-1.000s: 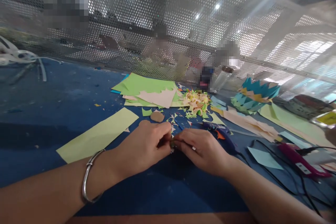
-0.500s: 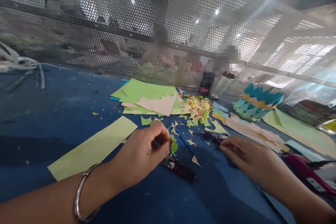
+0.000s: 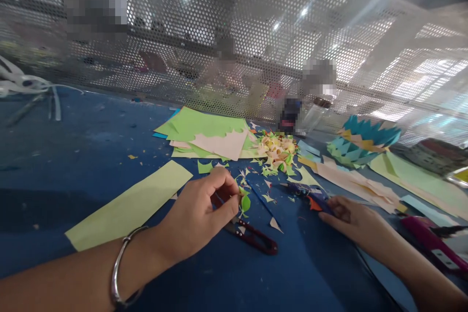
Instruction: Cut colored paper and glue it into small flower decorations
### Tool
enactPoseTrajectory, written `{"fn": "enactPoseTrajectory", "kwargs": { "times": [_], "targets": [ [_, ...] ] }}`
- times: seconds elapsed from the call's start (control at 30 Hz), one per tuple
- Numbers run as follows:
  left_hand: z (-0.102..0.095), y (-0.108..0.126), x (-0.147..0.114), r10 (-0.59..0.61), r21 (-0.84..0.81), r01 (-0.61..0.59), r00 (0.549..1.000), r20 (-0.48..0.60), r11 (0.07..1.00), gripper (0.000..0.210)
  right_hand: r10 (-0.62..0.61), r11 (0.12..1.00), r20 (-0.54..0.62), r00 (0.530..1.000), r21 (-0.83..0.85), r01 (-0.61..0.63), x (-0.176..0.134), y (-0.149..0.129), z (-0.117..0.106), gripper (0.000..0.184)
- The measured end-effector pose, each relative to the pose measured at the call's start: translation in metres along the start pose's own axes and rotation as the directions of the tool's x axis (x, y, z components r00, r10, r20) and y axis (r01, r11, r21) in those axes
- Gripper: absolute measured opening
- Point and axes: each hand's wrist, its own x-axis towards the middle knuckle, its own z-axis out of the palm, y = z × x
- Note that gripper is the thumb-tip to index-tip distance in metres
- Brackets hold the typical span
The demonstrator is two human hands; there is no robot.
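Note:
My left hand (image 3: 204, 204), wearing a silver bangle, is closed in a pinch between thumb and forefinger. It holds a small green paper leaf (image 3: 245, 202) above the blue tabletop; the pinched end is hidden by the fingertips. Under that hand lies a pair of dark red thread snips (image 3: 258, 239), partly covered. At the right, my right hand (image 3: 345, 212) has its thumb and fingers curled around the rear end of a dark blue glue gun (image 3: 305, 190). The gun lies on the table, its orange trigger showing and its nozzle pointing left.
A pale yellow paper strip (image 3: 127, 209) lies left. Behind are stacked green sheets (image 3: 208, 124), a heap of paper scraps (image 3: 278, 151) and a thin blue stick (image 3: 261, 195). Rightward stand a zigzag-edged paper ring (image 3: 365, 141) and a magenta power strip (image 3: 426, 239). A perforated metal screen (image 3: 175, 48) borders the table.
My right hand has shifted back to the right along the glue gun, uncovering its orange trigger. My left hand keeps its pinch on the leaf, almost in place.

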Motion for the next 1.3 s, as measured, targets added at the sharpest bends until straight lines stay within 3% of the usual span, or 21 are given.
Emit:
{"fn": "enactPoseTrajectory", "kwargs": {
  "times": [0.1, 0.17, 0.23, 0.27, 0.33, 0.5, 0.6, 0.7, 0.87, 1.07, 1.3],
  "targets": [
    [0.001, -0.002, 0.0, -0.02, -0.028, 0.02, 1.0, 0.019, 0.999, 0.01, 0.099, 0.964, 0.133, 0.986, 0.233, -0.128, 0.001, 0.002, -0.001, 0.03],
    [0.002, -0.005, 0.001, -0.035, -0.041, 0.036, 0.999, 0.028, 0.998, 0.011, 0.131, 0.869, 0.203, 0.97, 0.447, -0.211, -0.001, -0.003, -0.007, 0.023],
    [0.003, -0.008, 0.002, -0.049, -0.046, 0.05, 0.998, 0.026, 0.998, 0.011, 0.072, 0.747, 0.28, 0.957, 0.621, -0.238, -0.003, -0.013, -0.016, 0.019],
    [0.003, -0.009, 0.003, -0.052, -0.049, 0.053, 0.998, 0.021, 0.997, 0.012, 0.088, 0.707, 0.347, 0.934, 0.639, -0.304, -0.004, -0.019, -0.021, 0.014],
    [0.003, -0.009, 0.004, -0.052, -0.057, 0.052, 0.999, 0.01, 0.997, 0.013, 0.143, 0.642, 0.367, 0.919, 0.673, -0.368, -0.005, -0.03, -0.03, 0.016],
    [0.002, -0.006, 0.006, -0.082, -0.088, 0.081, 0.997, -0.01, 0.993, 0.007, 0.008, 0.553, 0.369, 0.93, 0.773, -0.311, -0.003, -0.045, -0.039, 0.025],
    [0.002, -0.005, 0.006, -0.088, -0.123, 0.083, 0.996, -0.031, 0.989, 0.006, 0.032, 0.403, 0.337, 0.941, 0.857, -0.321, -0.001, -0.05, -0.035, 0.022],
    [0.003, -0.007, 0.005, -0.079, -0.162, 0.07, 0.995, -0.054, 0.984, 0.006, 0.052, 0.283, 0.377, 0.925, 0.883, -0.376, -0.001, -0.056, -0.03, 0.024],
    [0.007, -0.013, 0.006, -0.102, -0.251, 0.083, 0.993, -0.066, 0.964, 0.008, 0.088, 0.211, 0.352, 0.932, 0.907, -0.363, 0.002, -0.069, -0.025, 0.028],
    [0.009, -0.012, 0.01, -0.192, -0.397, 0.156, 0.98, -0.051, 0.904, 0.01, 0.003, 0.203, 0.239, 0.971, 0.951, -0.235, 0.011, -0.087, -0.025, 0.026],
    [0.007, -0.015, 0.018, -0.244, -0.543, 0.174, 0.968, -0.059, 0.822, 0.014, -0.126, 0.14, 0.298, 0.946, 0.95, -0.28, 0.016, -0.105, -0.017, 0.017]
  ]
}}
